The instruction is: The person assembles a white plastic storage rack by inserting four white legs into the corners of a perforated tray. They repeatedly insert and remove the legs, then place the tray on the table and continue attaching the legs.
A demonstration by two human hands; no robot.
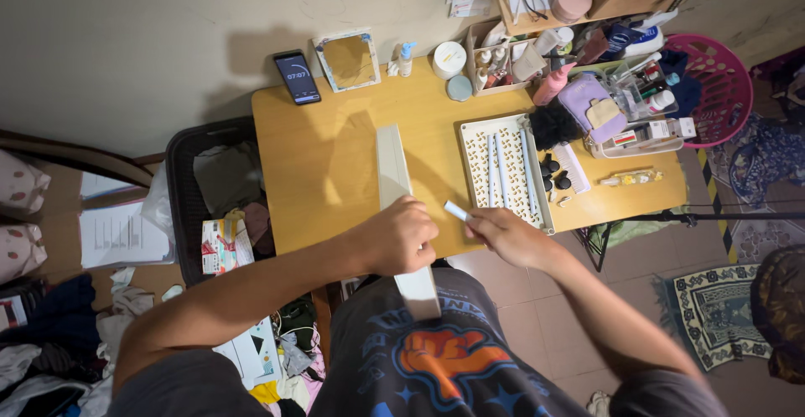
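White long box (392,165) lies lengthwise away across worktop (327,182), left hand (401,237) clamping its near end; right hand (503,234) beside it pinches a white stick (457,211).

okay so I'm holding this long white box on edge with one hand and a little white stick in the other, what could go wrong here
1. The long white box stands on its narrow edge, steadied only by your left hand; its near end overhangs the wooden table, so it may tip or slide off.
2. The small white stick is pinched by your right hand at the table's edge; dropped, it would likely fall to the floor.
3. A toppling box could hit the perforated tray beside it.
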